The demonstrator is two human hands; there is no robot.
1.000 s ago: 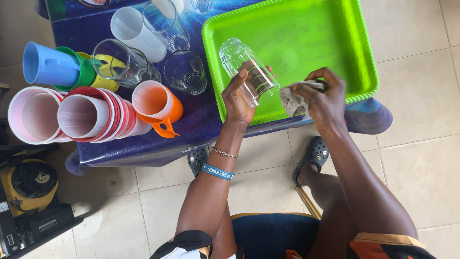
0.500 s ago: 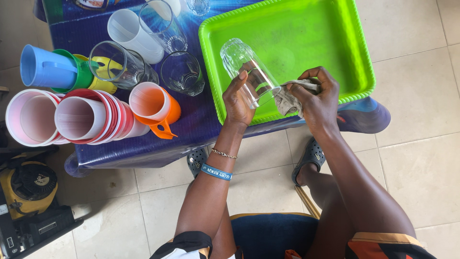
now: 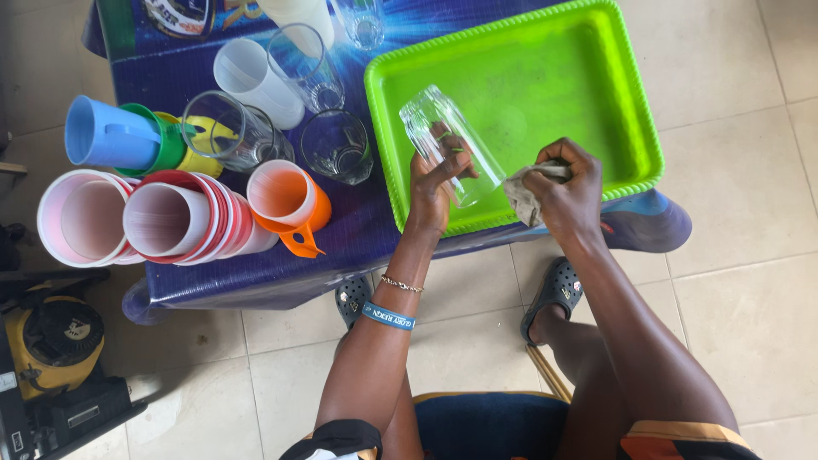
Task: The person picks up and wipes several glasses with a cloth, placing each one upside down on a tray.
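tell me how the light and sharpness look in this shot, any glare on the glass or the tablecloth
Head view: even, soft daylight, faint shadows on the floor tiles. The clear glass in the left hand shows small highlights, still see-through. The blue tablecloth has glossy sheen. Right hand and cloth are sharp; little blur.

Printed emblem (image 3: 179,15) on blue table cover (image 3: 256,264), far left corner: rounded shape, dark with white and red, partly cut by frame edge. No packages, screens.

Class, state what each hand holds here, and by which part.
The left hand grips a clear glass around its side near the open end; the right hand clutches a bunched grey cloth at the glass's mouth.
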